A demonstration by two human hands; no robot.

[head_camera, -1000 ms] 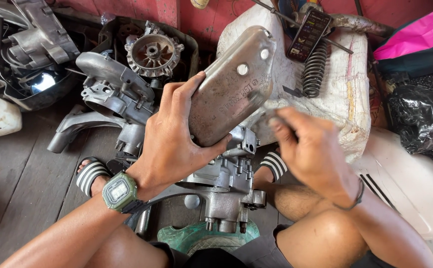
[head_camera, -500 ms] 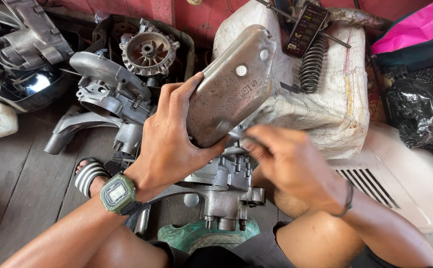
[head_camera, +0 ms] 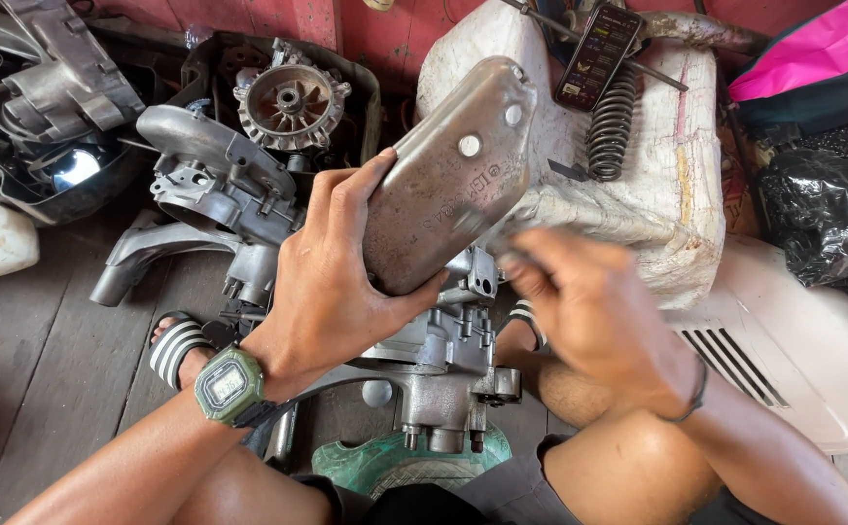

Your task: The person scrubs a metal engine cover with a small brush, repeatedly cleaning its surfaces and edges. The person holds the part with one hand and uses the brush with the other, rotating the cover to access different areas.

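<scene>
Gripping a grey metal engine cover from below and behind with the left hand, thumb hooked round its lower edge and fingers curled up along its left side, green wristwatch strapped on just below. Holding the cover tilted, upper end toward the back wall, two round holes showing near that end, raised above the engine block wedged between the knees. Right hand blurred with motion, fingers bunched loosely at the cover's lower right corner, just touching or nearly touching it; possibly pinching something small there, but too smeared to tell, so closed or open cannot be said. Dark band looped round the right wrist. Standing behind the cover: a stuffed whitish sack, carrying a black coil spring and a dark phone-like device. Lying to the left on the wooden floor: a grey crankcase casting and, beyond it, a round finned flywheel in a dark tray. Resting at the right: a white body panel with slotted vents, next to a black plastic bag and a pink-and-dark bag. Peeking out beside the left forearm: a striped black-and-white sandal. Sitting under the engine block: a worn green base.
</scene>
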